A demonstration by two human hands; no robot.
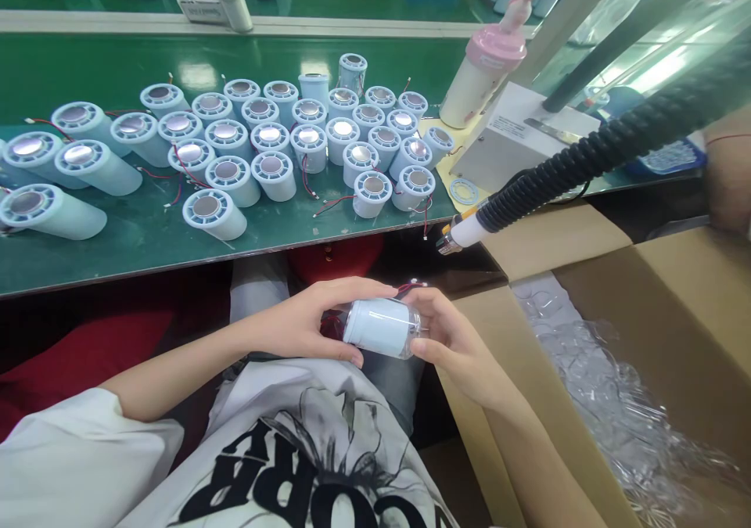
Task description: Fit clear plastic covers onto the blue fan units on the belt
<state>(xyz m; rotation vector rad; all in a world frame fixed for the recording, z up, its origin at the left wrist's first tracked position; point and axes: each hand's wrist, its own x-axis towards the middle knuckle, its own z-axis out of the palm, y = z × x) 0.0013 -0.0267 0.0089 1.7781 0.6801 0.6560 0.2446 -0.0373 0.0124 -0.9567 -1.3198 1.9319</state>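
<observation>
Above my lap, a light-blue cylinder (380,326) lies sideways between my two hands, with clear plastic (415,329) showing around its right end. My left hand (317,317) is closed around the left end, thumb below and fingers above. At the right end, the fingers and thumb of my right hand (451,336) grip the clear plastic. Thin red and dark wires with a small white plug (415,283) stick out above the cylinder, near my right fingertips. Many similar light-blue cylinders (273,176) stand on the green bench in front, several trailing red and black wires.
To my right, an open cardboard box (522,403) holds clear plastic pieces (610,395). A black corrugated hose (563,156) slants above it, its metal nozzle near the bench edge (328,238). A pink-topped bottle (484,74) stands behind. Part of another person's arm (727,168) shows far right.
</observation>
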